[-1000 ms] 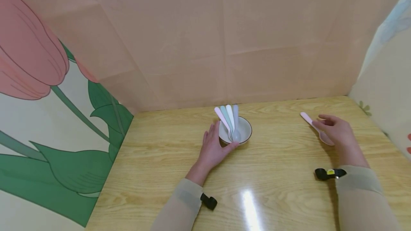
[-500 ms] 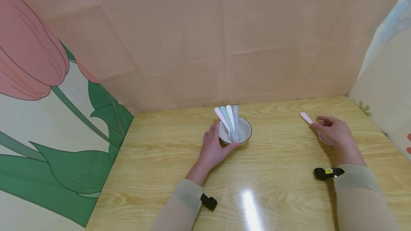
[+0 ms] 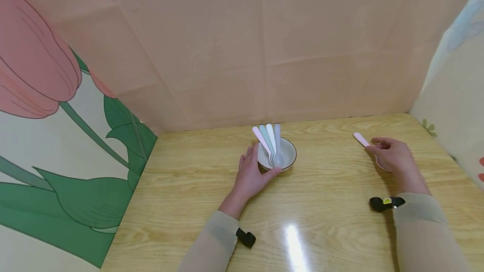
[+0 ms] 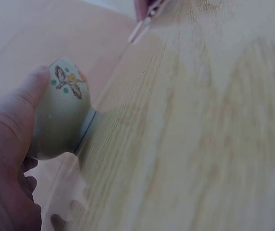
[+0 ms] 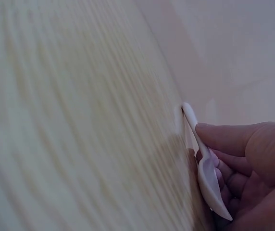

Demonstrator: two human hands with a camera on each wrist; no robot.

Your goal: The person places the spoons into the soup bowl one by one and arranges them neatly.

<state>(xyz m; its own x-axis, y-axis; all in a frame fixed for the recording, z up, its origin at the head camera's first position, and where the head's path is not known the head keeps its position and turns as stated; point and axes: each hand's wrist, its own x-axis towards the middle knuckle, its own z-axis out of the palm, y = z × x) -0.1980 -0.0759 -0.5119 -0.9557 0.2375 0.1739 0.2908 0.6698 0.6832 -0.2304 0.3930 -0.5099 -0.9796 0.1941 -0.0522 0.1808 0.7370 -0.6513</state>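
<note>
A white bowl (image 3: 289,154) with a dark rim stands near the back of the table; the left wrist view shows a leaf and flower design on its outside (image 4: 63,113). Several spoons lean in it side by side, with pink, green, white (image 3: 270,132) and lilac handles. My left hand (image 3: 249,175) grips the bowl from its near left side, thumb at the front rim. Off to the right, a pink spoon (image 3: 361,139) lies low at the tabletop. My right hand (image 3: 395,154) pinches its handle between thumb and fingers, covering its middle in the head view.
The wood-grain table (image 3: 321,205) ends at a pinkish cloth backdrop (image 3: 211,53). A panel with large tulips (image 3: 34,53) borders the left side, and a pale patterned panel (image 3: 457,108) the right. Both wrists carry small black cameras.
My right hand has shifted slightly left and its fingers have closed onto the pink spoon's handle. The left hand, the bowl and the spoons in it stay as they were.
</note>
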